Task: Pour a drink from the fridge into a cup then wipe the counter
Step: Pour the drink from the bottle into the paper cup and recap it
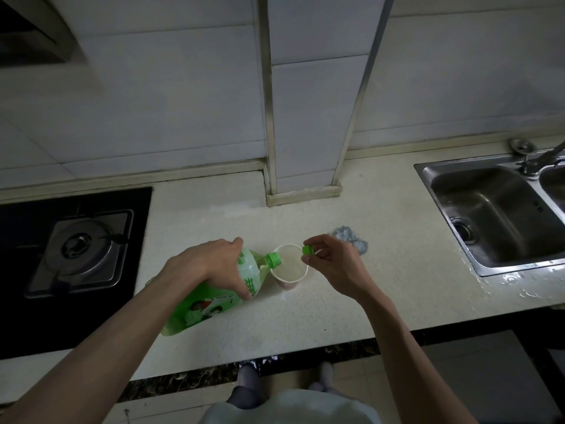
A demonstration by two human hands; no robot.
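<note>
A large green plastic drink bottle (pixel 201 304) is tipped almost flat over the counter, its open neck at the rim of a paper cup (pixel 290 270). My left hand (pixel 211 267) grips the bottle's upper body from above. The cup stands upright on the pale counter and holds pale liquid. My right hand (pixel 333 264) sits just right of the cup, pinching the green bottle cap (pixel 308 250) between thumb and fingers. A crumpled grey cloth (pixel 351 237) lies on the counter behind my right hand.
A black gas hob (pixel 76 249) with a steel burner fills the left side. A steel sink (pixel 495 215) with a tap is at the right, water drops along its front rim. A tiled pillar (pixel 305 148) juts from the back wall onto the counter (pixel 305 325).
</note>
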